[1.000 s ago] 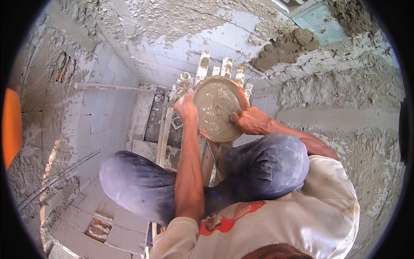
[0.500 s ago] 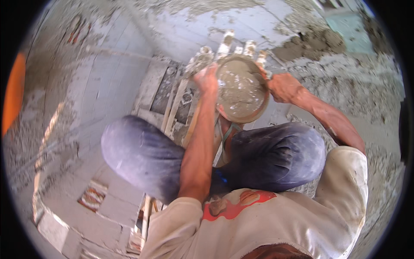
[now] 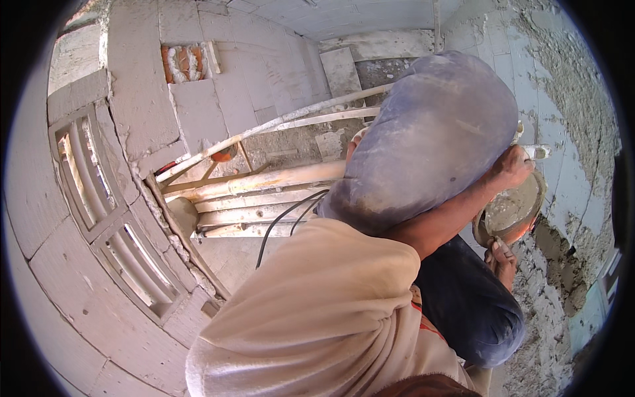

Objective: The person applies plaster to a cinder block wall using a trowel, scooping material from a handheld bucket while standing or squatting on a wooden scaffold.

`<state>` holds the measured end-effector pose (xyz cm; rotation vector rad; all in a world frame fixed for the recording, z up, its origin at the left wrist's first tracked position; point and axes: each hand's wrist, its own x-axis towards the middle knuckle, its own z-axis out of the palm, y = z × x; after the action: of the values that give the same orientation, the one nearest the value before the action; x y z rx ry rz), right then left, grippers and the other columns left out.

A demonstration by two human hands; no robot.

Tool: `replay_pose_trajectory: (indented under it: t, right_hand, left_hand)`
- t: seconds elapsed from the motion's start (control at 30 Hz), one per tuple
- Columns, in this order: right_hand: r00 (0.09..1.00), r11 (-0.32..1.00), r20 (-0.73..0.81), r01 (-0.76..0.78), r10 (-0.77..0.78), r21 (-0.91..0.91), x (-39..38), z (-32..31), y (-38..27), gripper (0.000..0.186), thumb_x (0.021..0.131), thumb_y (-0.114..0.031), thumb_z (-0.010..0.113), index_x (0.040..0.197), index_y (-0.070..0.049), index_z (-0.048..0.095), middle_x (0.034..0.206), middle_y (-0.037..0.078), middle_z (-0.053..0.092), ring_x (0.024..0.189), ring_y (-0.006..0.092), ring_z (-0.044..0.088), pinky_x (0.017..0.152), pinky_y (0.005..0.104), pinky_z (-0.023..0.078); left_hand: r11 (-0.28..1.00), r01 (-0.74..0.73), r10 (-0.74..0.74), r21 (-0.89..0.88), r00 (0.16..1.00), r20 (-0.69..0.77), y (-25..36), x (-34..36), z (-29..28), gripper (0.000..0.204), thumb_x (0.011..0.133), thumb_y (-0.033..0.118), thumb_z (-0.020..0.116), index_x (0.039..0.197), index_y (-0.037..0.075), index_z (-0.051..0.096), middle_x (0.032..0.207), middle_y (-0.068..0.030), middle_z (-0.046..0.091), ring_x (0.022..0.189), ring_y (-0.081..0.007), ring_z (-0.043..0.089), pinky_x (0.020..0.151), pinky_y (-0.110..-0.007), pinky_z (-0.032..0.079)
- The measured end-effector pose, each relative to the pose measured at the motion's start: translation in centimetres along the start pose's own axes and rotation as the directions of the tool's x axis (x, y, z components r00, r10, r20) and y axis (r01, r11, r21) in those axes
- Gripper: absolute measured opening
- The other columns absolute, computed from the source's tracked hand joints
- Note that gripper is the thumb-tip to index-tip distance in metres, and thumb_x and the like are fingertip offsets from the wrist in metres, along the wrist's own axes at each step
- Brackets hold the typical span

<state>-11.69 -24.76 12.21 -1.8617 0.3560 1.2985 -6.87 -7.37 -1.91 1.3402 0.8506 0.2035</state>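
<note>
A round bucket (image 3: 544, 193) of wet grey mortar (image 3: 510, 206) is on the right of the head view, beyond my bent knee. My left hand (image 3: 513, 167) grips the bucket's far rim, its forearm passing beneath the raised knee. On the near rim is my right hand (image 3: 504, 261), with the thumb over the edge and the fingers curled round the side. My trouser leg hides part of the bucket's left side, and whatever it rests on is out of sight.
Long pale poles (image 3: 291, 178) lie left of my knee, with a black cable (image 3: 270, 231) over them. Slotted vent blocks (image 3: 86, 169) sit in the grey block wall (image 3: 73, 271) at the left. Dark mortar (image 3: 562, 264) lies right of the bucket.
My view has swung to the left, so the bucket and both hands now show at the right. Both hands still hold the bucket's rim. The poles and vent blocks have come into view.
</note>
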Motion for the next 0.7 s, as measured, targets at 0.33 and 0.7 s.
replay_pose_trajectory:
  t: [0.33,0.7]
  right_hand:
    - [0.975,0.98,-0.193,0.143,-0.114,0.141,-1.0,-6.0,2.9,0.028,0.102,-0.034,0.057,0.095,-0.007,0.062,0.063,-0.004,0.046,0.051,0.0067,0.033,0.049,0.025,0.023]
    - [0.935,0.275,-0.03,0.073,-0.353,-0.959,-3.6,-4.8,-4.4,0.028,0.099,-0.024,0.06,0.107,0.003,0.063,0.085,0.027,0.063,0.073,0.0412,0.057,0.069,0.0459,0.046]
  left_hand:
    - [0.984,-0.152,0.156,0.094,0.987,-0.043,-0.6,0.5,0.9,0.023,0.081,0.02,0.066,0.079,-0.002,0.071,0.07,-0.025,0.065,0.067,-0.0393,0.068,0.064,-0.049,0.052]
    - [0.979,-0.19,0.19,0.077,0.982,0.012,2.2,0.6,-0.8,0.021,0.082,0.023,0.067,0.08,0.002,0.071,0.071,-0.0195,0.065,0.065,-0.0329,0.067,0.063,-0.045,0.051]
